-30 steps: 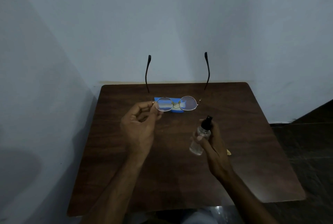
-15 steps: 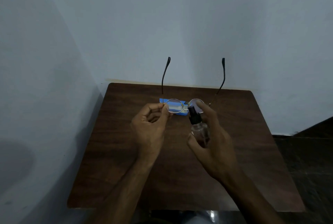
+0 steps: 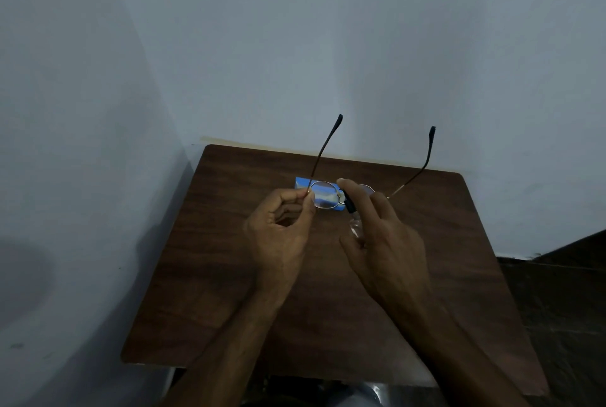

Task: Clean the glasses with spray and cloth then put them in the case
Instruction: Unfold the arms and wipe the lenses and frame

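Note:
My left hand pinches the left hinge of thin wire-rimmed glasses, held above the table with both dark temples pointing up and away. My right hand grips a small clear spray bottle with a black nozzle; the index finger rests on the nozzle top, close behind the lenses. A blue item lies flat on the table behind the glasses, partly seen through the left lens; I cannot tell whether it is the cloth or the case.
The dark wooden table stands in a corner, with pale walls at its left and far edges. Dark floor shows to the right. Its front edge runs near my body.
My right hand has raised the spray bottle from low over the table up to the glasses, nozzle now beside the lenses. The left hand keeps holding the frame.

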A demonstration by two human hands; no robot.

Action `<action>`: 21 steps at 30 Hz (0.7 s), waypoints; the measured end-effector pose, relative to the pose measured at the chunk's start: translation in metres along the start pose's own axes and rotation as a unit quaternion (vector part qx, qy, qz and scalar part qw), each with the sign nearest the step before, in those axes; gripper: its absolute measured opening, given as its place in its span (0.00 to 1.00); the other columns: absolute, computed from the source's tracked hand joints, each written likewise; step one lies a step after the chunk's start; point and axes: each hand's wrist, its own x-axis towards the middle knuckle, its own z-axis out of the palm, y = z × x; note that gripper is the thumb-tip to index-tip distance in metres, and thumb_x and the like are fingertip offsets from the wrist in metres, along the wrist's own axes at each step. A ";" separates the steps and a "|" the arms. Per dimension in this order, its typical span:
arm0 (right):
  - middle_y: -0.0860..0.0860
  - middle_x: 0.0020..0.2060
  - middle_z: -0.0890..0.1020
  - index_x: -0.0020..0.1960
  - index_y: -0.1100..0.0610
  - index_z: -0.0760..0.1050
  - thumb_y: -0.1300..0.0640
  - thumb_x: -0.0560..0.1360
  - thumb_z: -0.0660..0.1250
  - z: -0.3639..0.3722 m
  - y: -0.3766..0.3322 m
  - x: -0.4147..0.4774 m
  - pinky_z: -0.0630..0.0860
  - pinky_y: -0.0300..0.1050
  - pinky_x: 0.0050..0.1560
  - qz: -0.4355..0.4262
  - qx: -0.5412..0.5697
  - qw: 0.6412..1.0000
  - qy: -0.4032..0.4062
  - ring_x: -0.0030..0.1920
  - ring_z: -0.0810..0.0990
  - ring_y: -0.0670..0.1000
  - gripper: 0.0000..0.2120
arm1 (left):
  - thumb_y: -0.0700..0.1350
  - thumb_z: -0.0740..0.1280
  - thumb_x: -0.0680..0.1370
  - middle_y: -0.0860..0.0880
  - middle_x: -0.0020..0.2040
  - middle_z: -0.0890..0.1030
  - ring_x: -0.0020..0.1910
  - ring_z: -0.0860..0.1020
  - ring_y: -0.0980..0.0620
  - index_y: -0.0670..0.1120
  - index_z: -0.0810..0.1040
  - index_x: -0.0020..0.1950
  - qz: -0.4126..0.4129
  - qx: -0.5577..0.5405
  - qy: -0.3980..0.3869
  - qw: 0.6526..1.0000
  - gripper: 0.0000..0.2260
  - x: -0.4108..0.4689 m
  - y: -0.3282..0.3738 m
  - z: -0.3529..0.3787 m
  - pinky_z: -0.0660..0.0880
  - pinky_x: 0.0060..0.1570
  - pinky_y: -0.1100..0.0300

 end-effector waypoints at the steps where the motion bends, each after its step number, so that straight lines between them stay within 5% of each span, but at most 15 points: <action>1: 0.46 0.71 0.73 0.78 0.34 0.54 0.57 0.74 0.72 0.001 0.000 0.000 0.82 0.54 0.34 0.001 0.001 1.000 0.001 0.41 0.83 0.55 0.42 | 0.37 0.79 0.76 0.50 0.48 0.88 0.47 0.88 0.55 0.42 0.86 0.54 0.003 0.006 0.002 1.000 0.09 0.000 0.000 -0.001 0.85 0.47 0.56; 12: 0.48 0.69 0.77 0.77 0.39 0.60 0.56 0.73 0.75 0.004 -0.003 -0.005 0.81 0.49 0.34 -0.024 0.043 0.999 -0.014 0.39 0.83 0.50 0.39 | 0.37 0.78 0.75 0.50 0.49 0.88 0.48 0.87 0.57 0.41 0.86 0.55 0.011 0.018 0.011 1.000 0.09 -0.001 0.001 -0.001 0.84 0.48 0.62; 21: 0.49 0.65 0.79 0.80 0.42 0.61 0.65 0.70 0.76 -0.002 0.007 -0.012 0.84 0.54 0.37 0.023 0.110 0.988 0.110 0.45 0.84 0.53 0.45 | 0.37 0.78 0.76 0.56 0.46 0.87 0.46 0.87 0.58 0.46 0.86 0.55 -0.005 0.009 0.009 1.000 0.10 0.002 0.003 0.000 0.84 0.46 0.62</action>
